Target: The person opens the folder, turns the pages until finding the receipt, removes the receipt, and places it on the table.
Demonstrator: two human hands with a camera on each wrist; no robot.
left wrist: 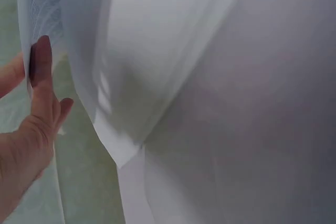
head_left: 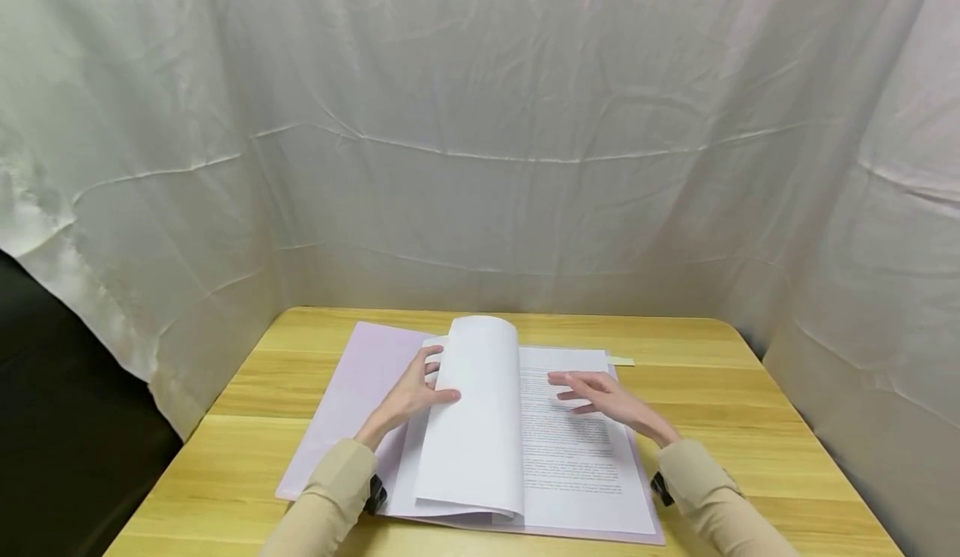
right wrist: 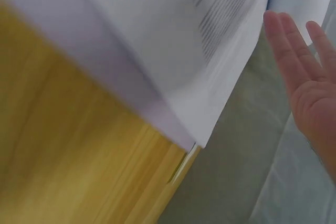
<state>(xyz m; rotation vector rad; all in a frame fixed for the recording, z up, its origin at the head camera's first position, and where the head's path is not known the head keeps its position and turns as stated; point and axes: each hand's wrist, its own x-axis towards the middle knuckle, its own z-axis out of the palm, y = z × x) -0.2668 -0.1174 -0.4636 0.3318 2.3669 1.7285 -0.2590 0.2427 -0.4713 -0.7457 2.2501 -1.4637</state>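
A pale purple folder (head_left: pixel 348 390) lies spread on the table with a stack of paper in it. My left hand (head_left: pixel 408 392) pinches the edge of a turned sheet (head_left: pixel 476 432), thumb on the near face and fingers behind. That sheet stands curled up along the middle of the stack. In the left wrist view, print shows on the page (left wrist: pixel 44 9) by the fingers. Over the printed page (head_left: pixel 570 457) on the right side, my right hand (head_left: pixel 603 398) has its fingers extended and holds nothing. Whether it touches the paper I cannot tell.
A pale yellow tab (head_left: pixel 622 362) sticks out beyond the folder's right edge near the top. Under everything is a light wooden table (head_left: pixel 720 390). Grey-white curtains (head_left: pixel 487 165) surround its back and sides, with a black area (head_left: pixel 60 424) at the left.
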